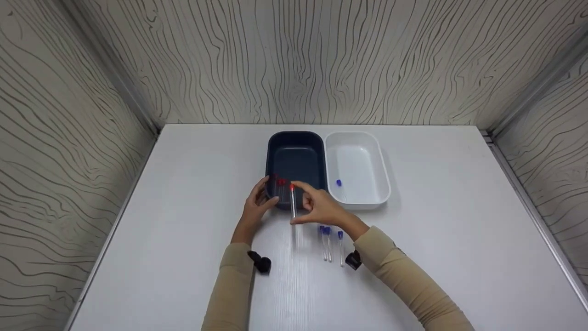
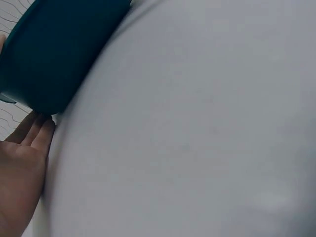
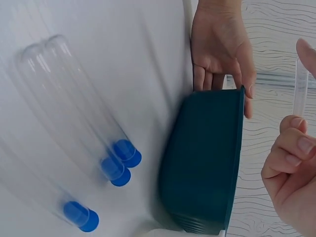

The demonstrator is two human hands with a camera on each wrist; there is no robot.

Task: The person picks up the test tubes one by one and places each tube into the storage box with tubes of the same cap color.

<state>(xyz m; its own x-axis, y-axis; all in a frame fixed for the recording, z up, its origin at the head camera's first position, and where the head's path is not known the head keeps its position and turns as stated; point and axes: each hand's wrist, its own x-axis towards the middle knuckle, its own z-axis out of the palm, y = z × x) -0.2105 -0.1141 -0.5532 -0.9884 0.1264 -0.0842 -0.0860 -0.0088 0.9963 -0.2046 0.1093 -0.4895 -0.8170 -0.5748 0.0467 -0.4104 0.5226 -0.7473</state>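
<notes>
My right hand [image 1: 325, 209] holds a clear tube with a red cap [image 1: 293, 202] upright over the front of the dark blue bin. The index finger is at the cap and the thumb lower down; the right wrist view shows the tube [image 3: 300, 89] between them. My left hand [image 1: 256, 210] grips the near left corner of the dark blue bin [image 1: 296, 134], its thumb at the front rim and its fingers along the left side. Inside that bin lie red-capped tubes [image 1: 281, 182], partly hidden by its front wall.
Beside the dark bin stands a white bin [image 1: 385, 184] with a blue-capped tube [image 1: 339, 183] in it. Three blue-capped tubes [image 1: 341, 248] lie on the white table in front, close to the right forearm. Patterned panels [image 1: 298, 64] rise behind the table.
</notes>
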